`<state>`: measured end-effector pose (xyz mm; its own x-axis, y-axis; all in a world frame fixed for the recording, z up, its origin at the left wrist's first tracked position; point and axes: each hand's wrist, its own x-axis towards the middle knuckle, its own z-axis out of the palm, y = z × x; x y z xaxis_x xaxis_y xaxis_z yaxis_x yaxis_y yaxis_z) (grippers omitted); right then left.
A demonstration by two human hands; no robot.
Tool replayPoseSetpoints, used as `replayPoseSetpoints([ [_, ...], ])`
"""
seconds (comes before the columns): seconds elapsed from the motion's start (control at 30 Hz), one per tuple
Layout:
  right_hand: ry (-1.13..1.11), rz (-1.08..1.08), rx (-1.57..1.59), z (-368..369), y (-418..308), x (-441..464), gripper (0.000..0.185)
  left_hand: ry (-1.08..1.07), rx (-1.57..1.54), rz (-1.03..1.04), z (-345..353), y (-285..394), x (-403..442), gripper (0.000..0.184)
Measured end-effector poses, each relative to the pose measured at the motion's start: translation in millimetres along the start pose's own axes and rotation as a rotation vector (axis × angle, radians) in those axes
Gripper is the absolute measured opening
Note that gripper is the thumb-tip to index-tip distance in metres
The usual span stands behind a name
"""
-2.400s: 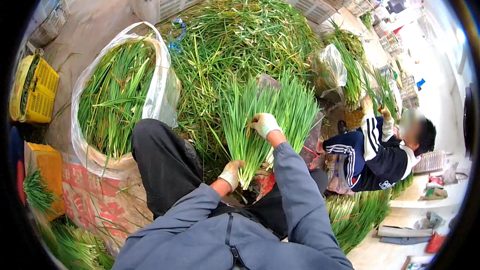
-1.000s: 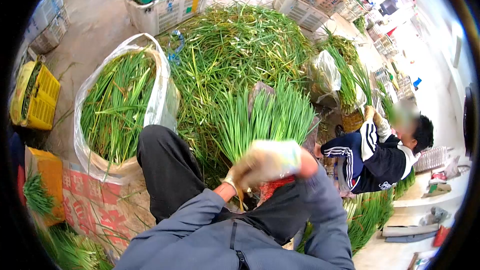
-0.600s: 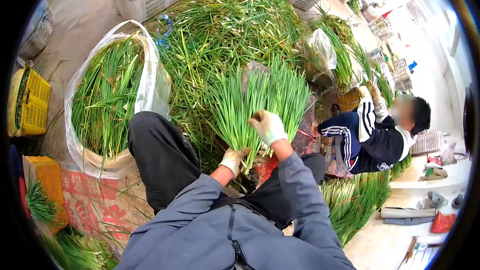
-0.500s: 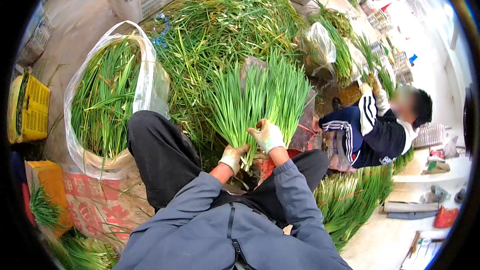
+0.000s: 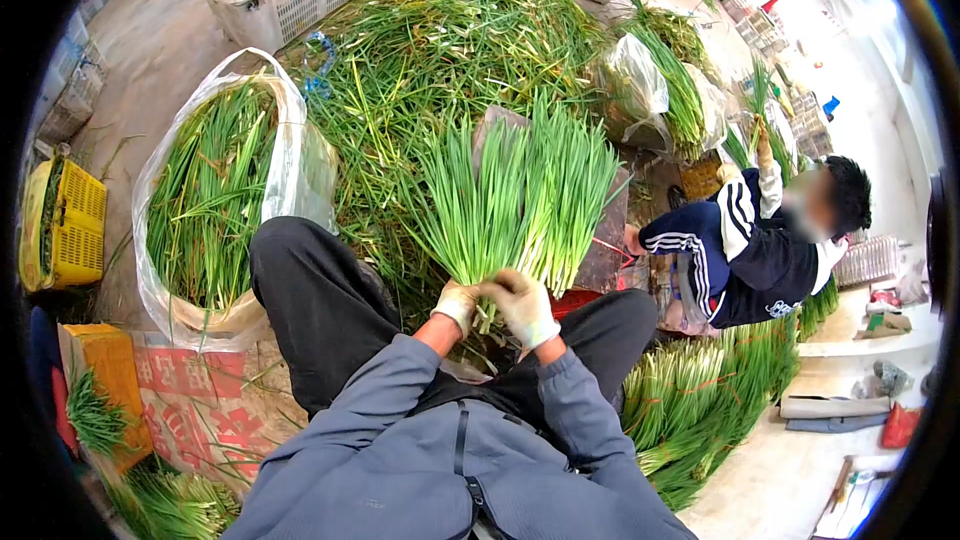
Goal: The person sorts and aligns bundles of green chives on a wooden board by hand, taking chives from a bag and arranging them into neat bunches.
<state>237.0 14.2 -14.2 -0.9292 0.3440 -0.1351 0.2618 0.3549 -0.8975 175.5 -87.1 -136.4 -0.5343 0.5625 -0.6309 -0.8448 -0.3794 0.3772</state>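
Note:
My left hand (image 5: 456, 306), in a pale work glove, is closed round the lower stems of a bunch of garlic chives (image 5: 466, 215), whose green leaves fan upward. Beside it my gloved right hand (image 5: 524, 308) has its fingers curled in at the stem ends, near the left thumb; what they pinch is hidden. A second bunch of garlic chives (image 5: 568, 200) with pale stems lies to the right, on a dark board (image 5: 615, 220) between my knees.
Ahead spreads a large heap of loose leaves (image 5: 450, 40). A plastic-lined bag (image 5: 305, 165) of leaves stands left, near a yellow crate (image 5: 80, 225). To the right a co-worker (image 5: 760, 250) sits handling greens, with tied bundles (image 5: 710, 390) below.
My right hand has moved down and left to the stem ends beside my left hand, turning inward. The co-worker's raised hand has shifted to the right.

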Motion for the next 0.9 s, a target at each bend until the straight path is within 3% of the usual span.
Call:
replayPoseSetpoints([
  [0.03, -0.036, -0.149, -0.108, 3.2, -26.0, -12.6, 0.011, -0.028, -0.033, 0.015, -9.2, -6.7, 10.9, 0.044],
  [0.07, -0.172, -0.182, 0.021, 7.5, -41.9, -23.6, 0.015, 0.061, 0.221, 0.027, 9.2, 8.4, -6.6, 0.046],
  [0.1, -0.367, -0.336, -0.099, 6.0, -47.7, -29.5, 0.016, 0.149, 0.476, 0.036, 34.1, 29.8, -32.2, 0.047],
  [0.17, -0.636, -0.212, 0.053, 14.4, -78.5, -43.7, 0.018, 0.175, 0.638, 0.044, 47.1, 42.8, -48.4, 0.052],
  [0.2, -0.755, -0.237, -0.013, 18.7, -92.5, -42.4, 0.019, 0.107, 0.467, 0.142, 14.7, 7.6, -8.8, 0.048],
  [0.23, -0.876, -0.263, -0.080, 18.3, -108.0, -35.3, 0.021, 0.065, 0.392, 0.049, 22.1, 16.9, -21.4, 0.046],
  [0.27, -0.977, -0.233, -0.120, 11.1, -129.0, -22.8, 0.021, 0.224, 0.481, 0.026, 43.5, 28.8, -42.3, 0.046],
  [0.3, -0.861, -0.250, -0.159, 7.9, -126.0, -5.6, 0.018, 0.385, 0.571, 0.005, 59.6, 36.1, -55.8, 0.047],
  [0.33, -0.745, -0.260, -0.197, 4.7, -122.9, 11.6, 0.016, 0.383, 0.577, 0.009, 53.0, 32.6, -50.4, 0.047],
  [0.4, -0.289, 0.103, 0.384, -16.5, -86.1, 59.7, 0.037, 0.144, 0.367, 0.017, 23.9, 15.4, -27.0, 0.045],
  [0.43, 0.056, 0.061, 0.568, -16.3, -85.3, 74.7, 0.042, 0.028, 0.254, 0.026, 15.6, 11.8, -22.9, 0.045],
  [0.47, 0.218, 0.082, -0.042, -14.6, -28.7, 101.0, 0.040, 0.021, 0.293, 0.064, 21.4, 18.7, -31.7, 0.045],
  [0.5, 0.070, 0.115, -0.335, -16.3, -17.4, 95.0, 0.044, 0.066, 0.364, 0.044, 7.0, 7.7, -12.4, 0.047],
  [0.57, -0.135, 0.217, -0.494, -3.0, -6.0, 77.2, 0.044, 0.034, 0.313, 0.110, 15.8, 11.9, -19.1, 0.048],
  [0.63, -0.135, 0.170, -0.653, 7.0, 9.7, 63.5, 0.038, 0.065, 0.343, -0.030, 18.1, 20.4, -25.5, 0.050],
  [0.77, 0.001, 0.058, -0.541, 11.8, 31.7, 58.1, 0.031, -0.034, 0.215, 0.166, 3.7, 3.9, -11.6, 0.049],
  [0.83, -0.009, 0.031, -0.538, 1.5, 28.4, 51.1, 0.027, -0.057, 0.126, 0.209, 1.5, 5.7, -13.2, 0.040],
  [0.9, 0.021, -0.003, -0.463, -5.3, 26.3, 38.8, 0.021, -0.105, -0.131, -0.205, -3.7, 18.8, -14.5, 0.029],
])
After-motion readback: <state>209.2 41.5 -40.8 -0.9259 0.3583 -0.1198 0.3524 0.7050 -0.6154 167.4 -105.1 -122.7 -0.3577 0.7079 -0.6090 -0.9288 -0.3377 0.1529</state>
